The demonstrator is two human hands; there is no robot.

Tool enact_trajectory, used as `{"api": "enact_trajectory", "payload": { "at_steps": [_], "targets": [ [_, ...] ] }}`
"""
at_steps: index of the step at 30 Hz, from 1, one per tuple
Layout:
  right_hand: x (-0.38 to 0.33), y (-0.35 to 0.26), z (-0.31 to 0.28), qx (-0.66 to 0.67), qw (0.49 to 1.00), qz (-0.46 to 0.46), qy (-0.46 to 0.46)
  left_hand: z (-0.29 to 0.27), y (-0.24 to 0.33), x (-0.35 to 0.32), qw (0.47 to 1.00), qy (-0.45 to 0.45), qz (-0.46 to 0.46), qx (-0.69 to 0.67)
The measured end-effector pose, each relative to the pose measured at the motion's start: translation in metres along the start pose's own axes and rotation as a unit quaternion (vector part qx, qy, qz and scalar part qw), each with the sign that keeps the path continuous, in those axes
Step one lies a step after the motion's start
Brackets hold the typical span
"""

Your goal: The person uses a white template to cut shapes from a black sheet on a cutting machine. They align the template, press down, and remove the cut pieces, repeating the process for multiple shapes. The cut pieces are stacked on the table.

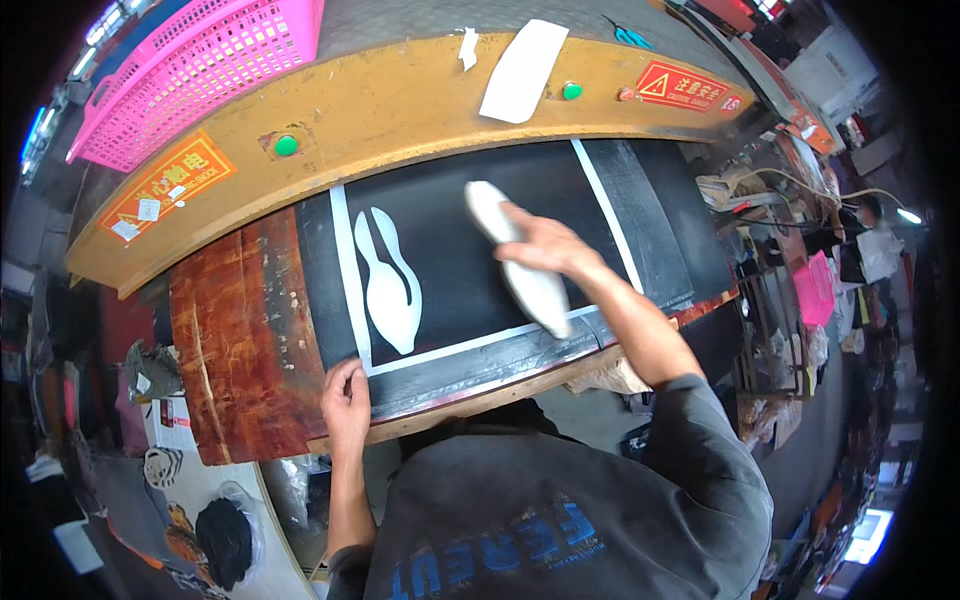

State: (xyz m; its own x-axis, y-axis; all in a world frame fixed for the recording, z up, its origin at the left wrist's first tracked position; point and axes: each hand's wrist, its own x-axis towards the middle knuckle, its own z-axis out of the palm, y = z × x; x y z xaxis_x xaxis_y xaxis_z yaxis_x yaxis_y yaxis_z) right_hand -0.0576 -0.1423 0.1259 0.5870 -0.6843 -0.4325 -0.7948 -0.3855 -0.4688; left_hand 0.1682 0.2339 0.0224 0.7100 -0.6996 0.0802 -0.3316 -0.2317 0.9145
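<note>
My right hand (pixel 548 245) grips a long white piece shaped like a shoe sole (pixel 530 292) over the black work mat (pixel 450 280). Motion blurs that piece, and whether it touches the mat I cannot tell. To its left, a flat white forked piece (pixel 393 300) with two narrow prongs lies on the mat, its prongs toward the far side. My left hand (pixel 346 397) rests at the near left corner of the mat, close to a white strip (pixel 352 290). Its fingers are curled in and nothing shows between them.
A yellow machine beam (pixel 400 105) with green buttons (pixel 286 146) spans the far side. On top sit a pink basket (pixel 215 75), a white sheet (pixel 525 70) and teal-handled pliers (pixel 630 36). A worn reddish-brown board (pixel 240 340) flanks the mat on the left.
</note>
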Motion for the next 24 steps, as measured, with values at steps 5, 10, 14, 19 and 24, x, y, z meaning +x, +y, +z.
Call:
{"api": "enact_trajectory", "payload": {
  "at_steps": [5, 10, 14, 19, 24],
  "targets": [
    [0.060, -0.096, 0.060, -0.119, 0.993, 0.003, 0.011, -0.015, -0.005, 0.025, 0.999, -0.026, 0.038, -0.029],
    [0.075, -0.124, 0.085, -0.195, 0.979, 0.048, 0.025, -0.039, -0.033, 0.023, 0.997, -0.016, -0.059, -0.052],
    [0.075, -0.131, 0.089, -0.214, 0.973, 0.090, 0.009, -0.036, -0.054, 0.023, 0.994, -0.042, -0.079, -0.059],
    [0.084, -0.126, 0.090, -0.214, 0.972, 0.095, 0.002, -0.028, -0.062, 0.041, 0.995, -0.067, -0.074, -0.013],
    [0.082, -0.100, 0.075, -0.087, 0.992, 0.047, 0.072, -0.014, -0.043, 0.056, 0.998, -0.064, 0.008, 0.007]
  ]
}}
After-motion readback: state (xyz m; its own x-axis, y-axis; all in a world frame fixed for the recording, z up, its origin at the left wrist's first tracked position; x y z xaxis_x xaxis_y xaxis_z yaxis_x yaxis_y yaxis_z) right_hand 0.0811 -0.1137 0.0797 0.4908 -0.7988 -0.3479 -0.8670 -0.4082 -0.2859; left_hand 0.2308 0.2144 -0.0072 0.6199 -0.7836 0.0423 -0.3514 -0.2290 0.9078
